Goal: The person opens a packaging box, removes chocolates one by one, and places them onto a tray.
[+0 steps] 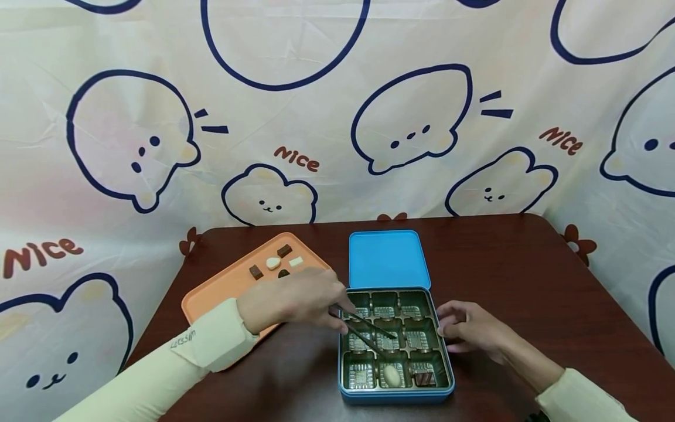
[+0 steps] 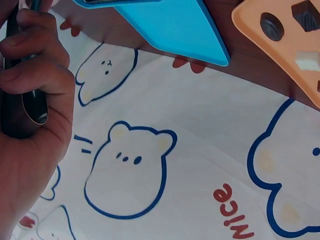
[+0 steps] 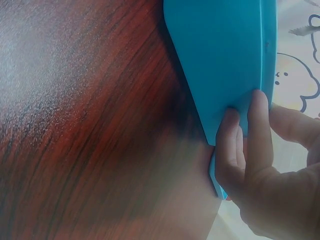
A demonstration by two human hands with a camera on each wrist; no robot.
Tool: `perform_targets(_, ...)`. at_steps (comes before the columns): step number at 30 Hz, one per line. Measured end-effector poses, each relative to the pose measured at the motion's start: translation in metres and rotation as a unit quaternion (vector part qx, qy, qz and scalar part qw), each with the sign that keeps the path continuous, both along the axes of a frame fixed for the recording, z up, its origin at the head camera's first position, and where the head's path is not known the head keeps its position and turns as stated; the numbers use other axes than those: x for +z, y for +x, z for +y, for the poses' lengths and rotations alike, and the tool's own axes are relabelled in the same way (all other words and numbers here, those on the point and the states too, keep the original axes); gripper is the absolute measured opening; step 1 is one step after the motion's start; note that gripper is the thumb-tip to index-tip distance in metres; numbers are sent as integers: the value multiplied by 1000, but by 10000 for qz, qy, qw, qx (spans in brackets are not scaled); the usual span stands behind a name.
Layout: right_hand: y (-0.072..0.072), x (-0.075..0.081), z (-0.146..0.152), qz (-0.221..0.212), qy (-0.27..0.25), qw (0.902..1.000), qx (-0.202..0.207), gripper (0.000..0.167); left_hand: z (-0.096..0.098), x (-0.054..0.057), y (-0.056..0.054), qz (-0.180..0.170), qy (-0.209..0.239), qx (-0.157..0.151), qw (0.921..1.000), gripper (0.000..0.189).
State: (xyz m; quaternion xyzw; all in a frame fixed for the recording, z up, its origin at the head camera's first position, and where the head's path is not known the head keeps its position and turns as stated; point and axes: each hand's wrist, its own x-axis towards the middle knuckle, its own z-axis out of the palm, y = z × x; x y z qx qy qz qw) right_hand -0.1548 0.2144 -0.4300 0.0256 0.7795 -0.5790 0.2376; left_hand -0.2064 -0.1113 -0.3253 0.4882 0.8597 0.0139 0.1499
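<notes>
My left hand (image 1: 308,296) grips a pair of dark metal tongs (image 1: 366,349), whose two arms stand apart over the blue tin (image 1: 398,398). In the left wrist view the fingers curl round the tongs' dark handle (image 2: 17,107). A white oval chocolate (image 1: 392,375) lies in the front middle compartment, just below the tip of one arm. Beside it, a brown chocolate (image 1: 423,379) sits in the front right compartment. My right hand (image 1: 474,328) touches the tin's right side; in the right wrist view its extended fingertips rest against the blue outer wall (image 3: 220,60).
Left of the tin, an orange tray (image 1: 221,290) bears several brown and white chocolates, partly covered by my left arm. The tin's blue lid (image 1: 389,258) lies folded back behind it. All stand on a dark brown wooden table (image 1: 506,264), with a printed cloth behind.
</notes>
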Motion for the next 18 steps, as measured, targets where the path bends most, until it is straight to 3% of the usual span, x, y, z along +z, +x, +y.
perform_targets(12, 0, 1, 0, 30, -5, 10000, 32, 47, 14, -15, 9, 214, -283, -392, 9986, 37)
perform_targets(18, 0, 1, 0, 39, 3, 10000, 58, 47, 20, -18, 13, 396, -440, -367, 9976, 35)
